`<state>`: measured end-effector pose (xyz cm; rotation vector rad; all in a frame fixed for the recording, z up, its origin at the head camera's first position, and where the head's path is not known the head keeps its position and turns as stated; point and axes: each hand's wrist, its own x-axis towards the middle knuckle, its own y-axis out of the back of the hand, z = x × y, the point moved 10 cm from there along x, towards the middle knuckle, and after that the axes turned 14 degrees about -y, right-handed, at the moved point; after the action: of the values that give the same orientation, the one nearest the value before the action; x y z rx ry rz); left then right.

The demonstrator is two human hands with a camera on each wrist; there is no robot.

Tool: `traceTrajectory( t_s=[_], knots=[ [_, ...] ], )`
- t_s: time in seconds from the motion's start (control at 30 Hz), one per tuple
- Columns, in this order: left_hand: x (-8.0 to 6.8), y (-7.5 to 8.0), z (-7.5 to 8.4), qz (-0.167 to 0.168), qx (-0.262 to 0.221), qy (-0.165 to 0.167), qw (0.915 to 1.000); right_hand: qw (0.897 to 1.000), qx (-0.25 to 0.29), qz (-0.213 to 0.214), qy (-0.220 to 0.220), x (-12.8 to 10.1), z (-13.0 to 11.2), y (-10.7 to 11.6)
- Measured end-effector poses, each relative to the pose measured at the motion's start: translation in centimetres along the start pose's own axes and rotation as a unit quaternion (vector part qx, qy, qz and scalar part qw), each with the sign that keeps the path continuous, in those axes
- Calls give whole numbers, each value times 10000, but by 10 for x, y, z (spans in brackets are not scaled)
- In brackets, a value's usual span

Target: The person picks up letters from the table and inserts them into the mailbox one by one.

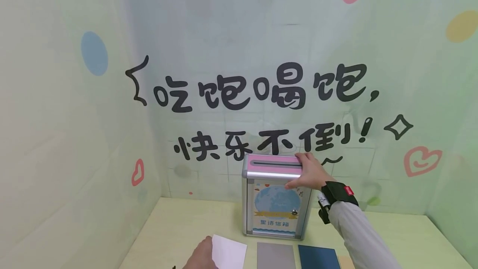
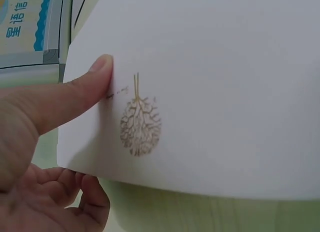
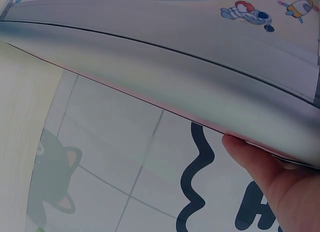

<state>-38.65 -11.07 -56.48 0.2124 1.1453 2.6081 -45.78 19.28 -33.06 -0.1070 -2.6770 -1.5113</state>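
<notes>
The left hand [image 1: 203, 254] pinches a white card [image 1: 229, 252] near the table's front. In the left wrist view the thumb lies on top of the card, beside a brown tree-like print, with the other fingers curled at its lower edge. A mailbox [image 1: 277, 206] with a silver frame, a pink slotted top and a globe picture stands upright on the table. The right hand [image 1: 310, 173] grips the mailbox's upper right corner, fingers over the top and thumb on the front. The slot [image 1: 274, 163] is partly covered by those fingers.
A grey card [image 1: 275, 256] and a dark blue card [image 1: 318, 257] lie before the mailbox, with a tan piece [image 1: 346, 262] beside them, partly behind the right sleeve. A printed wall [image 1: 261, 32] rises right behind the table [image 1: 190, 215]. A small lock [image 1: 294, 212] sits on the mailbox front.
</notes>
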Motion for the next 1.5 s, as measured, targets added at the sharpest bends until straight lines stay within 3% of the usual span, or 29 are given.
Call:
traceTrajectory(
  t_s=[0.17, 0.5, 0.57, 0.73, 1.07, 1.5],
  knots=[
    [-3, 7, 3, 170, -403, -550, 9975, 10000, -40, -2, 2, 2, 1, 0],
    [-2, 19, 9, 50, -39, -999, 9950, 10000, -31, -45, -29, 4, 2, -1],
    [-2, 20, 10, -39, -133, -976, 9951, 10000, -64, -17, 7, 4, 1, 0],
    [3, 21, 6, -201, -263, -511, 9981, 9999, -109, 29, 89, 5, -1, 2],
    [8, 36, 16, -189, -52, -342, 9992, 9997, -122, 43, 190, 6, -2, 2],
    [11, 51, 29, 133, -194, -862, 9960, 9999, -13, -72, 92, 7, 2, 1]
  ],
)
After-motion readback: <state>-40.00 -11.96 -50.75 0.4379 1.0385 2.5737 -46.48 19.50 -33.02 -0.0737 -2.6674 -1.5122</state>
